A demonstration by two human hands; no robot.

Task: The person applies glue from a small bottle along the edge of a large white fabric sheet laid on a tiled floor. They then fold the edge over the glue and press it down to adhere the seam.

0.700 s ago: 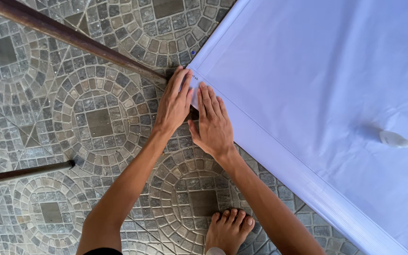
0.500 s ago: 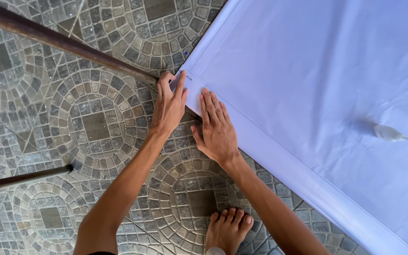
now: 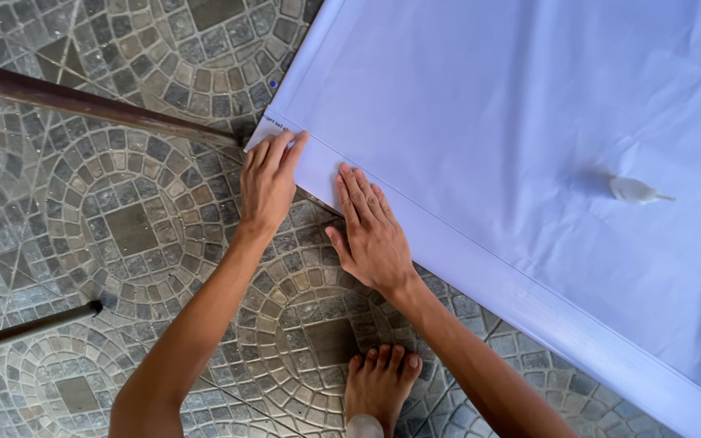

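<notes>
Since the earlier frame, we have slid both hands along the folded hem (image 3: 480, 259) of the white cloth (image 3: 529, 105) toward its corner. Our left hand (image 3: 268, 180) lies flat, fingertips on the corner; our right hand (image 3: 372, 231) presses flat on the hem just beside it, neither grasping. Beyond the right hand rests a small white object (image 3: 633, 191). Left of our hands a brown pole (image 3: 83, 101) crosses the patterned tile floor (image 3: 123, 235); below them, our bare foot (image 3: 379, 381).

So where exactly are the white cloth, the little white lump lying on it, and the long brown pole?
white cloth (image 3: 480, 105), head view, on its smooth middle.
little white lump (image 3: 633, 191), head view, on its rounded body.
long brown pole (image 3: 83, 103), head view, midway along its shaft.
</notes>
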